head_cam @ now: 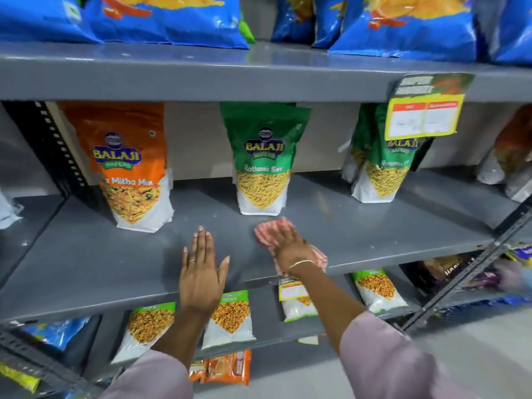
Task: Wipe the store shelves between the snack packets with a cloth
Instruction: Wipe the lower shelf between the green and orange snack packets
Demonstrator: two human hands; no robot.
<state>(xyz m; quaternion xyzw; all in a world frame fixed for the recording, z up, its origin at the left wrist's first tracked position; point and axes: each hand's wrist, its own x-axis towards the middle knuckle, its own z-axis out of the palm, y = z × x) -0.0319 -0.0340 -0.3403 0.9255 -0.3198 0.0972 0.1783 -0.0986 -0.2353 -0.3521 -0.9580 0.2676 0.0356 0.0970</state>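
A red-and-white striped cloth point(269, 230) lies on the grey middle shelf point(359, 228), in front of a green snack packet point(263, 159). My right hand point(290, 247) presses flat on the cloth near the shelf's front edge. My left hand point(201, 266) rests flat on the bare shelf to its left, fingers apart, holding nothing. An orange snack packet point(129, 168) stands upright at the left. Another green packet point(383, 168) stands at the right.
Blue snack bags point(164, 18) fill the upper shelf. A yellow price tag point(421, 116) hangs from its front edge. Green-topped packets point(229, 318) lie on the shelf below, orange packs point(227, 368) lower down. A slotted black upright point(57, 148) stands at the left.
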